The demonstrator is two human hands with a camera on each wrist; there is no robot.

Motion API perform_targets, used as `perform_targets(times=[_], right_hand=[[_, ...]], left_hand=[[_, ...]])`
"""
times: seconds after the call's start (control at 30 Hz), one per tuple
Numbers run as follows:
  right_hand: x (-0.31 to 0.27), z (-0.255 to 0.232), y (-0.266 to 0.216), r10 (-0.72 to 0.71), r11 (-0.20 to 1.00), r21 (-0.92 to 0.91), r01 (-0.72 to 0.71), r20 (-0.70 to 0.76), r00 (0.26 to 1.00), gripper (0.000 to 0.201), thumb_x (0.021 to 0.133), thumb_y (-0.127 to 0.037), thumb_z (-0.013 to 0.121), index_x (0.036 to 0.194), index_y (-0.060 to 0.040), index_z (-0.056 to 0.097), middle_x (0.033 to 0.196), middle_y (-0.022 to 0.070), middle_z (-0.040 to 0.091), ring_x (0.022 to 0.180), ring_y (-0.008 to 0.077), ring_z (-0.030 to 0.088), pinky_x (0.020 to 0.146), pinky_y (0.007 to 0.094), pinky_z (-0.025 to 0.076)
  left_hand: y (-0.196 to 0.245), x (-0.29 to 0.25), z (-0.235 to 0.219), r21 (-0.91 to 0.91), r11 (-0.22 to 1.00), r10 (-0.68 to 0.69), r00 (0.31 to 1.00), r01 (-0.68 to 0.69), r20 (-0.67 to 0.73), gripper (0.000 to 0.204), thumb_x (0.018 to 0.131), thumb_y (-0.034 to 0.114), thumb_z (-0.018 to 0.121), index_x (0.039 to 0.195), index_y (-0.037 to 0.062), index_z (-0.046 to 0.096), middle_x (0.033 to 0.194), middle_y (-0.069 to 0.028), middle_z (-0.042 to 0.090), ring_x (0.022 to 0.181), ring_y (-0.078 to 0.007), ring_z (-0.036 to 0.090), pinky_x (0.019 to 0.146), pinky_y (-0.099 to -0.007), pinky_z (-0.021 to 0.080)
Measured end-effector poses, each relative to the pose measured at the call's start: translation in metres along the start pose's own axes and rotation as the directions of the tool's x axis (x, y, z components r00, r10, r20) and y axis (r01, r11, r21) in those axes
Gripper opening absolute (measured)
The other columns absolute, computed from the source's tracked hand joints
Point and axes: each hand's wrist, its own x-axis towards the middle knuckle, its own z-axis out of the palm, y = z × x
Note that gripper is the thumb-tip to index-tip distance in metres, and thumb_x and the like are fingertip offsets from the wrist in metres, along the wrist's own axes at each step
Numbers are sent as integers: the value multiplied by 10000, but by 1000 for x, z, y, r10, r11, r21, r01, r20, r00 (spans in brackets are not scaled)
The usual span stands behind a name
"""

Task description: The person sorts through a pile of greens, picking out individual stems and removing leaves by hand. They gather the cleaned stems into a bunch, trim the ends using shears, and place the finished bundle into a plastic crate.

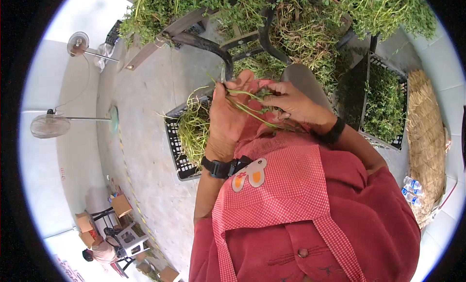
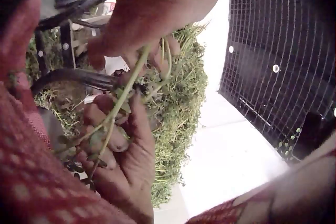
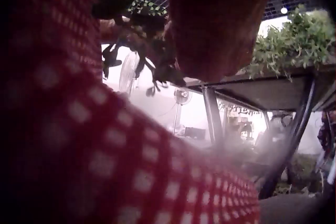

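Observation:
In front of the apron, a few thin green leafy stems stretch between my two hands. My left hand pinches them between thumb and fingers at their upper end. From the other side, my right hand has its thumb and fingers curled about the leafy part. The left wrist view shows a forked stem running from the left hand down across the right hand's fingers. Dark leaves hang beside the blurred right hand in the right wrist view.
A black crate of pale cut stems stands at the left hand's side. Greens pile up ahead, below a table heaped with more. Another crate of leafy greens, a rolled straw mat and water bottles are at right.

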Motion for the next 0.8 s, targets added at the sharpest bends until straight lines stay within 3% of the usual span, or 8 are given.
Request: perform_targets(times=[0.1,0.17,0.33,0.4,0.5,0.57,0.67,0.8], right_hand=[[15,-9,18,0,977,-214,9,39,999,311,814,-248,639,997,-3,585,707,-10,546,525,26,463,385,185,319],[17,-4,21,-8,977,-214,12,21,1000,302,808,-259,647,952,3,600,669,-15,532,514,29,458,390,187,324],[22,4,20,11,981,-192,-11,0,1000,279,804,-266,656,882,2,631,620,-24,509,491,32,435,382,200,292],[18,5,14,-92,935,-333,122,105,990,243,807,-243,653,844,-2,638,606,-25,506,485,32,427,384,205,273],[15,5,12,-4,944,-328,30,81,997,213,809,-219,646,857,-11,639,578,-35,487,475,31,415,393,210,272],[17,1,20,-5,950,-313,21,52,999,202,804,-211,646,855,-16,641,565,-40,475,469,29,409,395,210,272],[19,-3,15,-33,952,-303,39,27,999,179,793,-194,646,860,-28,643,548,-50,457,455,24,392,394,207,262],[12,0,6,-9,978,-208,-1,-49,999,161,777,-180,646,849,-36,645,552,-60,450,445,18,359,392,196,232]], left_hand=[[-2,3,-3,121,993,17,999,-11,-50,451,967,390,238,838,90,550,1279,-137,469,1274,-287,316,1047,-427,277],[-4,5,-8,182,982,35,998,-44,52,454,966,398,236,831,92,543,1281,-140,463,1265,-283,330,1044,-430,280],[-5,8,-17,198,980,35,999,-31,-18,439,964,402,251,823,93,528,1264,-143,472,1249,-287,348,1024,-442,310],[-7,4,-19,177,984,8,999,1,-54,434,963,405,258,820,92,523,1257,-144,476,1242,-289,357,1016,-448,319],[-8,5,-15,159,987,2,1000,3,-31,429,962,406,263,828,90,520,1247,-145,480,1240,-291,361,1011,-459,325],[-9,7,-19,204,979,27,994,-5,-107,423,960,407,270,832,88,518,1239,-144,485,1234,-291,365,1013,-453,320],[-7,7,-25,200,979,36,999,-39,15,407,956,409,287,839,97,520,1239,-145,486,1217,-284,383,1004,-439,326],[-10,7,-25,183,983,20,999,-12,-41,388,955,406,299,853,107,524,1243,-144,485,1190,-278,411,996,-424,323]])
